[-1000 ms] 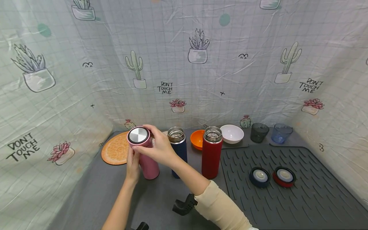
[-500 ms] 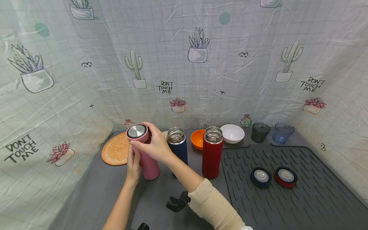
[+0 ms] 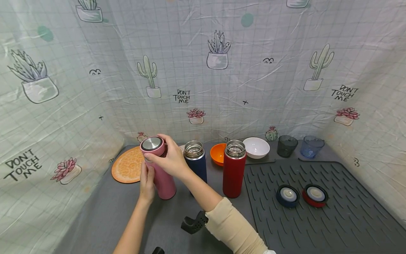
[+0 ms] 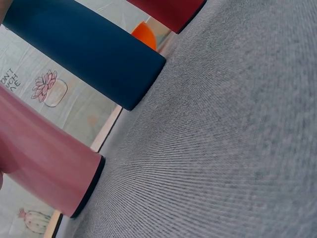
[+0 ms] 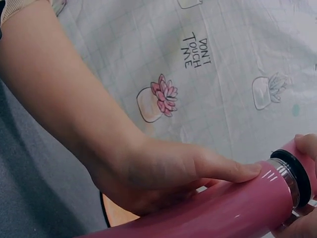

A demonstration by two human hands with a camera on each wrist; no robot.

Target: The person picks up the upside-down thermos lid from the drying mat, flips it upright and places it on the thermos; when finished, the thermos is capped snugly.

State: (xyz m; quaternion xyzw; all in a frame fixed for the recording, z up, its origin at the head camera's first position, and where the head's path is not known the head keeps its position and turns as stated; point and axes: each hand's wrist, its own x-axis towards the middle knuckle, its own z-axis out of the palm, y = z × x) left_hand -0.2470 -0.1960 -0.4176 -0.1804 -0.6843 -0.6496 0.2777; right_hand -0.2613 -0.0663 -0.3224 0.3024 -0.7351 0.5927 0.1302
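A staged tabletop set dressed as a kitchen corner rather than a lived-in room: a creased printed curtain (image 3: 203,70) with potted cacti, succulents and the words "DON'T TOUCH ME" hangs as a backdrop on three sides of a grey desk (image 3: 104,218). On it stand household drinkware and dishes: a dark blue flask (image 3: 196,165) and a red flask (image 3: 234,169) without lids, an orange bowl (image 3: 217,153), a white bowl (image 3: 256,147) and two tumblers (image 3: 287,145), beside a ribbed grey drying mat (image 3: 317,218) with two lids on it and an orange-slice placemat (image 3: 127,165).
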